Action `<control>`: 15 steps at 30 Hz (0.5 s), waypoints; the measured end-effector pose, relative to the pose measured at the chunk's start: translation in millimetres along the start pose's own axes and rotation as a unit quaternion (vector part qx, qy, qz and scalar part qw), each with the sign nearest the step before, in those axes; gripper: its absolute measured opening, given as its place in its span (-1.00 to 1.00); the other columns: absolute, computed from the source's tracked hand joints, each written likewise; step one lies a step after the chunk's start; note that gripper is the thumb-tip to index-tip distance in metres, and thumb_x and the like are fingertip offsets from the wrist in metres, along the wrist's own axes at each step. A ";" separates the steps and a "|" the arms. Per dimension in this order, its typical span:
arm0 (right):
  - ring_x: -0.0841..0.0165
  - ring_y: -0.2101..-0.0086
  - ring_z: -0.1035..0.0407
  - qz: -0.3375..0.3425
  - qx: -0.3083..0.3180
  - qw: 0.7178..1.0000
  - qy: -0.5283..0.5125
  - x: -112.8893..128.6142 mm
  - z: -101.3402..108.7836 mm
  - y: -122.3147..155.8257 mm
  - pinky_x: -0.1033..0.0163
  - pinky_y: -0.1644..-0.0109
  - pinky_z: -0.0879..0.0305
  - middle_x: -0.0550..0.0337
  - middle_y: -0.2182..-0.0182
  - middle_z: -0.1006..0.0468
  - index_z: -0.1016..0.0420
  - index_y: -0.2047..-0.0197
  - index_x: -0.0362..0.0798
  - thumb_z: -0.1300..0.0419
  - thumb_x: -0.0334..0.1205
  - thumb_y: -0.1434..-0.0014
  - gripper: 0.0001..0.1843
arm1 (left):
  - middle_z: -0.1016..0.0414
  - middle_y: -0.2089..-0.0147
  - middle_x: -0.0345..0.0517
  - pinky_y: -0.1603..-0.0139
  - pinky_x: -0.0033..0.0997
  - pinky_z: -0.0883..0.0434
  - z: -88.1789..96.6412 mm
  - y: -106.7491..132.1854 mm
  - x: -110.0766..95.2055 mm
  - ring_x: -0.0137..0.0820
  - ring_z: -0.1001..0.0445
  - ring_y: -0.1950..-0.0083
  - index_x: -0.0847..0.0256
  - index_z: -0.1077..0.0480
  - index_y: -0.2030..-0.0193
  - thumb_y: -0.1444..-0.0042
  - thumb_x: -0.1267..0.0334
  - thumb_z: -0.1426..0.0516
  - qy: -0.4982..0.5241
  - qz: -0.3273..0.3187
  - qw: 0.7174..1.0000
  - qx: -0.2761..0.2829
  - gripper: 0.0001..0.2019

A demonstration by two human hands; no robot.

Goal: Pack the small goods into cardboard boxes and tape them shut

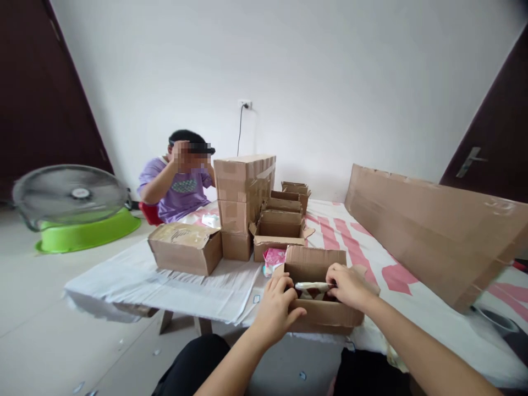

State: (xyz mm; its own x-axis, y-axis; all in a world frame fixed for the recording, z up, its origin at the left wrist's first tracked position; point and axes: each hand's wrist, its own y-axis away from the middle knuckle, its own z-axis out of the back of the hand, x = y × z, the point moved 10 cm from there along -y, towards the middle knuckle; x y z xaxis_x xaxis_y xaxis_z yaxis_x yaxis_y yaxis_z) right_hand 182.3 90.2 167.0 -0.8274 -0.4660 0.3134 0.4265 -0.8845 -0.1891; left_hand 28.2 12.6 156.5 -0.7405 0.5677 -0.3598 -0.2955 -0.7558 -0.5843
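An open cardboard box [325, 313] stands at the table's near edge with its back flap raised. Inside it lies a cream-and-brown packet [314, 287], its lower part hidden by the front wall. My left hand [277, 305] grips the box's left end, fingers curled over the rim and thumb along the front. My right hand [345, 283] reaches in from the right, its fingers closed at the packet's right end. A pink packet [274, 259] lies on the table just behind the box's left corner.
Stacked taped boxes [234, 203] rise behind, beside a row of open boxes [280, 225]. A closed box [185, 247] sits to the left. A large cardboard panel [429, 225] stands at the right. Across the table sits a person [177, 184]; a fan [74, 192] is at left.
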 end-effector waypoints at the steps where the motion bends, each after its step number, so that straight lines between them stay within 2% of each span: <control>1: 0.40 0.36 -0.31 -0.005 -0.010 0.999 -0.032 -1.4 8.0 -1.3 0.32 0.30 -0.11 0.29 0.40 -0.46 -0.40 0.53 -0.03 -0.26 -0.42 0.15 -0.87 | -0.35 0.09 -0.06 -0.13 -0.01 -0.24 0.1 -1.8 0.2 -0.08 -0.23 -0.16 0.18 -0.38 0.38 0.07 0.20 -0.31 -0.013 -0.008 1.000 0.007 -0.80; 3: 0.42 0.43 -0.30 -0.026 -0.043 0.996 -0.072 -6.6 32.5 -6.4 0.34 0.35 -0.10 0.33 0.48 -0.45 -0.40 0.49 -0.02 -0.24 -0.38 0.11 -0.90 | -0.36 0.09 -0.06 -0.09 -0.04 -0.26 2.3 -4.7 3.2 -0.11 -0.27 -0.11 0.18 -0.37 0.39 0.08 0.20 -0.32 -0.045 -0.027 0.998 0.023 -0.79; 5: 0.41 0.43 -0.31 -0.036 -0.089 0.991 -0.089 -10.1 67.0 -14.5 0.35 0.38 -0.11 0.34 0.51 -0.45 -0.40 0.43 -0.02 -0.21 -0.32 0.05 -0.94 | -0.38 0.13 -0.07 -0.07 -0.06 -0.27 5.9 -6.3 10.9 -0.14 -0.31 -0.05 0.18 -0.37 0.39 0.08 0.19 -0.31 -0.082 -0.041 0.995 0.047 -0.78; 8: 0.42 0.42 -0.31 -0.030 -0.157 0.982 -0.101 -12.3 122.5 -31.5 0.36 0.39 -0.11 0.33 0.48 -0.46 -0.40 0.41 -0.03 -0.20 -0.26 0.03 -0.94 | -0.41 0.25 -0.11 -0.05 -0.04 -0.26 10.8 -11.8 29.3 -0.17 -0.37 0.08 0.20 -0.37 0.41 0.07 0.14 -0.30 -0.129 -0.028 0.985 0.114 -0.77; 10: 0.42 0.44 -0.30 -0.029 -0.187 0.977 -0.101 -12.7 152.5 -45.7 0.36 0.40 -0.10 0.33 0.50 -0.46 -0.40 0.43 -0.03 -0.23 -0.24 0.06 -0.91 | -0.43 0.27 -0.12 -0.05 -0.03 -0.27 19.1 -26.0 35.7 -0.18 -0.40 0.11 0.20 -0.38 0.36 0.04 0.08 -0.26 -0.112 -0.010 0.983 0.144 -0.75; 12: 0.43 0.45 -0.30 -0.025 -0.201 0.974 -0.097 -8.9 174.2 -61.3 0.36 0.40 -0.09 0.34 0.51 -0.46 -0.40 0.43 -0.03 -0.26 -0.25 0.09 -0.89 | -0.44 0.13 -0.04 -0.09 -0.04 -0.26 41.4 -57.3 30.8 -0.15 -0.40 0.01 0.19 -0.37 0.17 0.01 0.06 -0.23 -0.042 0.007 0.994 0.102 -0.67; 14: 0.43 0.45 -0.30 -0.013 -0.208 0.974 -0.093 0.6 189.7 -75.8 0.36 0.40 -0.09 0.35 0.52 -0.46 -0.41 0.44 -0.02 -0.28 -0.27 0.13 -0.87 | -0.34 -0.10 0.09 -0.18 -0.05 -0.21 75.5 -100.5 22.6 -0.11 -0.30 -0.16 0.20 -0.26 -0.05 0.05 0.07 -0.26 0.066 0.033 0.997 -0.008 -0.46; 15: 0.43 0.46 -0.30 -0.004 -0.208 0.974 -0.091 7.1 195.8 -81.9 0.36 0.39 -0.09 0.36 0.53 -0.46 -0.41 0.45 -0.01 -0.29 -0.27 0.14 -0.87 | -0.31 -0.14 0.12 -0.19 -0.06 -0.22 88.9 -122.2 22.4 -0.11 -0.29 -0.18 0.20 -0.22 -0.11 0.12 0.08 -0.30 0.137 0.062 0.987 -0.057 -0.35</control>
State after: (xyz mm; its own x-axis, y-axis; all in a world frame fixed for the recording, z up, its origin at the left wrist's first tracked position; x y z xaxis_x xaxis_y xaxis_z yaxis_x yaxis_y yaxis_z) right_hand 212.9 154.9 366.9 -0.7357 -0.4885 0.4692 0.2042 -0.8204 -0.5340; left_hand -5.9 88.6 284.5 -0.5707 0.5516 -0.6083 -0.1316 -0.7927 -0.5953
